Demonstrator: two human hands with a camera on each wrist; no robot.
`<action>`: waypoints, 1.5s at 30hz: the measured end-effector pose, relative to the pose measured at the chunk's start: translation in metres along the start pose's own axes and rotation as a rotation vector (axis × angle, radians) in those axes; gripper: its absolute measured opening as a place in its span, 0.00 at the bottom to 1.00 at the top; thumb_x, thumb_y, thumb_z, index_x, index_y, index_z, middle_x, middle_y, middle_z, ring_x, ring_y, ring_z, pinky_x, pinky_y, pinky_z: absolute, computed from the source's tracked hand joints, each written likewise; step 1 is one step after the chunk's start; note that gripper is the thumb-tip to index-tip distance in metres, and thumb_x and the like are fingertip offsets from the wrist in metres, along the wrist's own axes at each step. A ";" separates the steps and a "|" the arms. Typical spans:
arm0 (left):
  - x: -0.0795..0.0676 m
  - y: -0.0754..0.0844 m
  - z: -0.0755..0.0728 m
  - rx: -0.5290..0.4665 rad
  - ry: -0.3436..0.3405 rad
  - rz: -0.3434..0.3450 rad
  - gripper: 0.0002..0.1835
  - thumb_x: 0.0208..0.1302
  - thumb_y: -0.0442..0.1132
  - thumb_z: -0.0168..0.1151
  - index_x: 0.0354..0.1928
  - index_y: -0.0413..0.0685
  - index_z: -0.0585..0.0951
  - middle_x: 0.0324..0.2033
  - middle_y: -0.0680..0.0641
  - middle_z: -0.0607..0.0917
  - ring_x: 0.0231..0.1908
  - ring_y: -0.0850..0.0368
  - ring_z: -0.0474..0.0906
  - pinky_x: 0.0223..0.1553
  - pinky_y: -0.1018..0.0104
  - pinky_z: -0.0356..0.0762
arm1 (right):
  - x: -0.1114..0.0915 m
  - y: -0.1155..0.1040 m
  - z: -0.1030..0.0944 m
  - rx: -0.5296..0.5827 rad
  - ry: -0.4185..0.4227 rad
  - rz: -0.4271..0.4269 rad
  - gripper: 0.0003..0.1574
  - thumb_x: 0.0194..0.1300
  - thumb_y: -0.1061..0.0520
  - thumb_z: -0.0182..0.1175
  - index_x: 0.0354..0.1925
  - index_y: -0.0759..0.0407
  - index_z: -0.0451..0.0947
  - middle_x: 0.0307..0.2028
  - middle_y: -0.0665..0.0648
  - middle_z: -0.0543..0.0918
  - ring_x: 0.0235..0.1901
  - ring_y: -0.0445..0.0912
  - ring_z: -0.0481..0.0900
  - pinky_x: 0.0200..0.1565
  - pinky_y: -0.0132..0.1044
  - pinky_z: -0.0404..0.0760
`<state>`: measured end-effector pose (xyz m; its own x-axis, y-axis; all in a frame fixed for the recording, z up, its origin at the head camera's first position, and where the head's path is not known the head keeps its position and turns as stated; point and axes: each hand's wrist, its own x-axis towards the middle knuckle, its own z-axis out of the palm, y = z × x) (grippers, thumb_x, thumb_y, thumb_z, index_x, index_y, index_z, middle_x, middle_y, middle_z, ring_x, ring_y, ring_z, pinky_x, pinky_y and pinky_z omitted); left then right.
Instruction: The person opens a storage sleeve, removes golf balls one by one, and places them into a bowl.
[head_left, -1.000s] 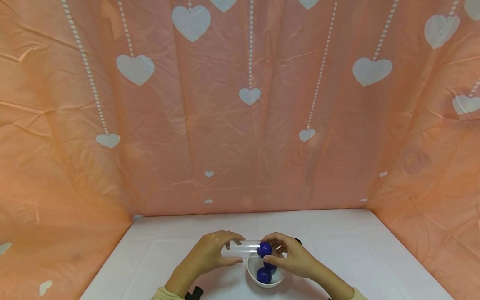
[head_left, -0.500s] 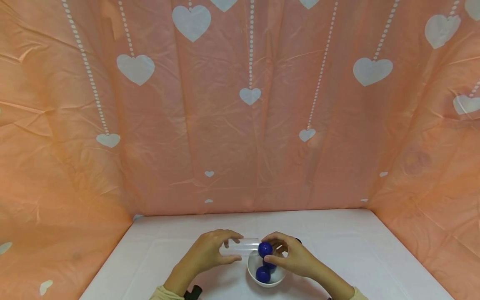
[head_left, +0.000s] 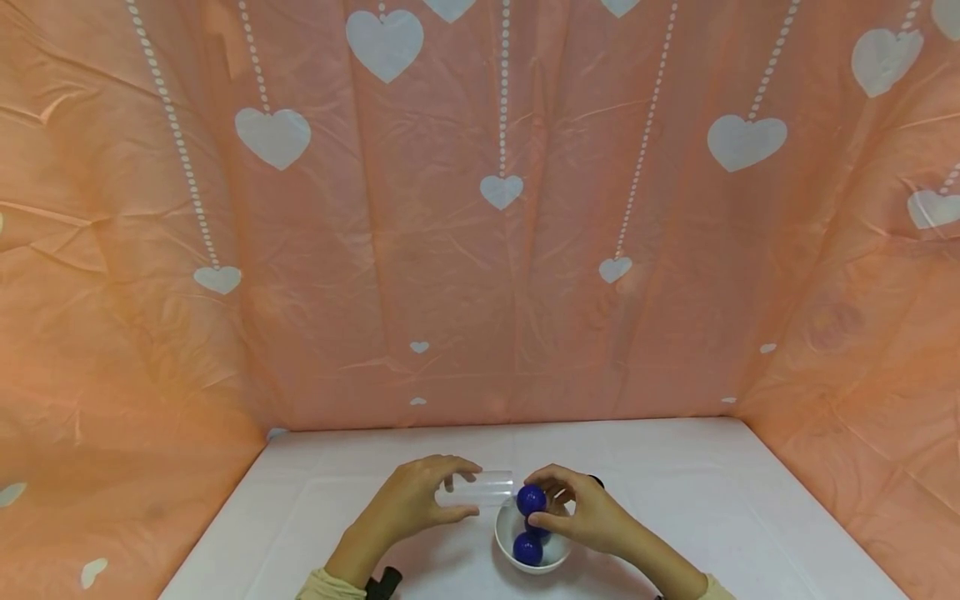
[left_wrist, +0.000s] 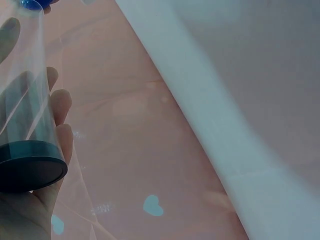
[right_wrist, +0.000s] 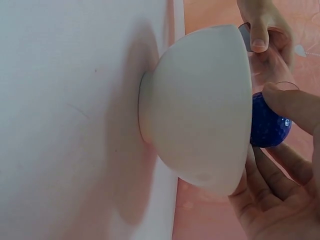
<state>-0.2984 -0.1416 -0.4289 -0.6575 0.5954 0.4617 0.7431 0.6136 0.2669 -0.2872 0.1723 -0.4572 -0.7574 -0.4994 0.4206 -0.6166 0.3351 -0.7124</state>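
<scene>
My left hand (head_left: pixel 408 500) grips a clear plastic tube (head_left: pixel 491 488) lying sideways above the table. In the left wrist view a dark cap (left_wrist: pixel 32 167) closes the tube's near end. Its other end faces a blue golf ball (head_left: pixel 531 500), dimpled in the right wrist view, which my right hand (head_left: pixel 585 510) pinches between thumb and fingers. A small gap shows between ball and tube in the head view. Under them stands a white bowl (right_wrist: pixel 200 105) with more blue balls (head_left: pixel 528 548) inside, partly hidden by the right hand.
A white cloth covers the table (head_left: pixel 337 467). Orange sheeting (head_left: pixel 450 333) with white hearts rises at the back and both sides. Dark wrist straps (head_left: pixel 384 583) show at the sleeves.
The tube in my left hand has moved left and slightly up, away from the ball. The ball was at the tube's mouth and is now apart from it. My right hand stays almost still.
</scene>
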 end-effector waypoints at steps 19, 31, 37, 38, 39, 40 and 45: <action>-0.001 -0.008 0.002 0.019 0.013 0.001 0.26 0.62 0.54 0.81 0.60 0.57 0.86 0.44 0.57 0.92 0.37 0.70 0.79 0.36 0.69 0.79 | 0.000 0.005 0.005 -0.086 0.007 -0.011 0.23 0.64 0.53 0.80 0.55 0.52 0.84 0.40 0.42 0.86 0.39 0.42 0.82 0.43 0.35 0.81; -0.001 -0.011 0.001 0.035 0.062 0.035 0.27 0.60 0.54 0.82 0.59 0.57 0.86 0.43 0.59 0.91 0.36 0.70 0.79 0.35 0.71 0.78 | -0.001 0.001 0.005 -0.078 0.000 -0.009 0.24 0.63 0.54 0.80 0.55 0.53 0.84 0.40 0.44 0.87 0.38 0.45 0.83 0.42 0.36 0.81; -0.001 -0.010 0.000 0.030 0.048 0.015 0.26 0.61 0.55 0.82 0.59 0.58 0.86 0.44 0.61 0.91 0.36 0.69 0.80 0.36 0.71 0.78 | -0.001 0.001 0.005 -0.076 -0.001 -0.020 0.23 0.64 0.54 0.79 0.54 0.55 0.84 0.41 0.46 0.87 0.38 0.45 0.83 0.41 0.36 0.81; -0.001 -0.010 0.000 0.029 0.043 0.009 0.27 0.61 0.55 0.82 0.59 0.58 0.86 0.44 0.61 0.91 0.36 0.69 0.80 0.36 0.70 0.79 | 0.000 0.002 0.005 -0.075 0.000 -0.028 0.23 0.64 0.54 0.79 0.54 0.56 0.84 0.41 0.48 0.88 0.38 0.45 0.83 0.41 0.36 0.81; -0.001 -0.010 -0.001 0.028 0.041 0.003 0.27 0.61 0.55 0.82 0.60 0.58 0.86 0.44 0.61 0.91 0.36 0.68 0.80 0.36 0.70 0.79 | 0.000 0.002 0.005 -0.076 0.002 -0.036 0.23 0.65 0.54 0.79 0.55 0.57 0.84 0.42 0.49 0.89 0.38 0.45 0.84 0.41 0.36 0.82; -0.001 -0.010 -0.001 0.026 0.040 -0.001 0.27 0.61 0.54 0.82 0.60 0.58 0.86 0.44 0.60 0.91 0.36 0.68 0.80 0.36 0.70 0.79 | 0.000 0.003 0.005 -0.074 0.004 -0.041 0.23 0.65 0.54 0.78 0.55 0.58 0.83 0.42 0.50 0.89 0.38 0.45 0.84 0.41 0.36 0.82; -0.002 -0.010 0.000 0.023 0.060 -0.009 0.27 0.60 0.52 0.82 0.60 0.57 0.86 0.44 0.61 0.91 0.36 0.68 0.80 0.36 0.69 0.79 | 0.001 0.003 0.004 -0.066 0.010 -0.055 0.22 0.67 0.54 0.77 0.55 0.58 0.83 0.44 0.53 0.90 0.39 0.44 0.84 0.41 0.37 0.83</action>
<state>-0.3048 -0.1487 -0.4321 -0.6553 0.5580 0.5091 0.7335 0.6310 0.2525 -0.2889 0.1697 -0.4612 -0.7240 -0.5106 0.4639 -0.6698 0.3595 -0.6497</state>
